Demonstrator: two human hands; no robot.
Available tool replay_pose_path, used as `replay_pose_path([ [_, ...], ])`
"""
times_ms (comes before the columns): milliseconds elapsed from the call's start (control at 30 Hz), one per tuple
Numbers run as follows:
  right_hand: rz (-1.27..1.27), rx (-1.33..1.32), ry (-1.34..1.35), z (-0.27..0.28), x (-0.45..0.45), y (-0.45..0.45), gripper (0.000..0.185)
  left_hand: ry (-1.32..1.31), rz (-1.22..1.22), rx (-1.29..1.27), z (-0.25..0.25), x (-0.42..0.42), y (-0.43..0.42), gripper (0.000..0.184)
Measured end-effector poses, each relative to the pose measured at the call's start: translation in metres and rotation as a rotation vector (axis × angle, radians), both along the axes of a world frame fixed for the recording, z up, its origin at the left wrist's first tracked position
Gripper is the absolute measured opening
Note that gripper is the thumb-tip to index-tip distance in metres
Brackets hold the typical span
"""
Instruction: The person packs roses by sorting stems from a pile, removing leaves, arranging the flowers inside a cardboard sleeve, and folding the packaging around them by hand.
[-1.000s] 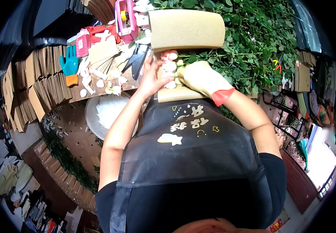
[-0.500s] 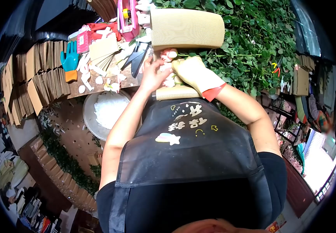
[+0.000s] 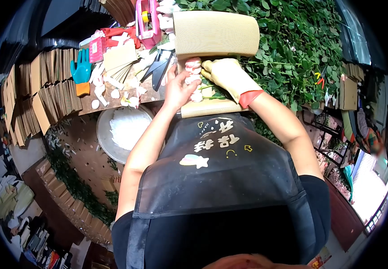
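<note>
Pink-and-white roses [image 3: 194, 65] lie in a column on a sheet of ribbed cardboard [image 3: 206, 109], heads to the left and green stems to the right. My bare left hand [image 3: 178, 92] is at the left of the flower heads, its thumb and fingers spread and touching the blooms. On the right side, my right hand [image 3: 226, 77] wears a cream glove with a red cuff. Its fingers are curled just behind the upper rose head, closed at the stem; the fingertips are partly hidden. The cardboard's far end [image 3: 216, 33] curls up beyond the roses.
Leafy stems [image 3: 292, 54] cover the table's right side. Left are black scissors [image 3: 159, 71], a pink tape dispenser [image 3: 147, 24], a teal glove [image 3: 81, 69] and stacked folded cardboard [image 3: 57, 107]. A metal basin [image 3: 104, 141] with white contents sits below the table edge.
My gloved right hand has moved slightly right and down, uncovering more of the rose heads and stems. The upper rose now lines up above the others. My left hand stays beside the blooms.
</note>
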State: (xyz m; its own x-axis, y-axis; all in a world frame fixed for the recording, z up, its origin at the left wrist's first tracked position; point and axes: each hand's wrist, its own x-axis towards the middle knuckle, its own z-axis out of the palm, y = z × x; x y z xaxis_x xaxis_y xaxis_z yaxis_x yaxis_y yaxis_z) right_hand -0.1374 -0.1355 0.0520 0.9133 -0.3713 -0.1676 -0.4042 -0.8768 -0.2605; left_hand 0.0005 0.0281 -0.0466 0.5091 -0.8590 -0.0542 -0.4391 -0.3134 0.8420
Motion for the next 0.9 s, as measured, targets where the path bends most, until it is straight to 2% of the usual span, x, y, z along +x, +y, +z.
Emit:
replay_pose_path([
  [33, 0.016, -0.013, -0.016, 0.0, 0.002, 0.0, 0.022, -0.046, -0.008, 0.005, -0.002, 0.0, 0.001, 0.052],
  [133, 0.067, -0.07, -0.003, -0.003, 0.005, 0.001, 0.017, 0.073, 0.015, -0.046, -0.004, 0.005, -0.002, 0.066],
  [167, 0.071, -0.083, 0.011, -0.005, 0.007, 0.002, 0.016, 0.023, 0.036, -0.089, -0.003, 0.003, -0.004, 0.075],
  [267, 0.074, -0.144, 0.018, -0.011, 0.008, 0.006, 0.014, -0.054, -0.136, -0.029, 0.011, 0.016, -0.016, 0.07],
  [300, 0.058, -0.148, 0.011, -0.012, 0.007, 0.009, 0.014, 0.004, -0.185, 0.064, 0.018, 0.021, -0.02, 0.075],
  [367, 0.02, -0.112, 0.005, -0.009, 0.003, 0.01, 0.016, 0.224, -0.097, 0.013, 0.011, 0.023, -0.028, 0.065],
  [433, -0.021, -0.031, 0.002, 0.007, -0.002, 0.01, 0.021, 0.216, -0.011, -0.015, 0.008, 0.02, -0.03, 0.054],
  [533, -0.121, 0.029, -0.268, 0.041, -0.009, 0.018, 0.028, 0.213, 0.076, -0.006, 0.006, 0.014, -0.028, 0.046],
  [600, -0.2, -0.036, -0.191, 0.017, -0.001, 0.016, 0.031, 0.195, 0.071, -0.009, 0.006, 0.013, -0.024, 0.043],
  [667, -0.163, -0.178, -0.209, 0.002, 0.006, 0.015, 0.026, 0.179, 0.064, -0.023, 0.007, 0.013, -0.026, 0.04],
  [733, -0.153, -0.189, -0.205, -0.002, 0.01, 0.016, 0.024, 0.228, 0.065, -0.027, 0.007, 0.012, -0.024, 0.039],
  [900, -0.095, -0.249, -0.105, -0.013, 0.031, 0.019, 0.018, 0.082, 0.052, -0.025, -0.003, 0.013, -0.023, 0.041],
])
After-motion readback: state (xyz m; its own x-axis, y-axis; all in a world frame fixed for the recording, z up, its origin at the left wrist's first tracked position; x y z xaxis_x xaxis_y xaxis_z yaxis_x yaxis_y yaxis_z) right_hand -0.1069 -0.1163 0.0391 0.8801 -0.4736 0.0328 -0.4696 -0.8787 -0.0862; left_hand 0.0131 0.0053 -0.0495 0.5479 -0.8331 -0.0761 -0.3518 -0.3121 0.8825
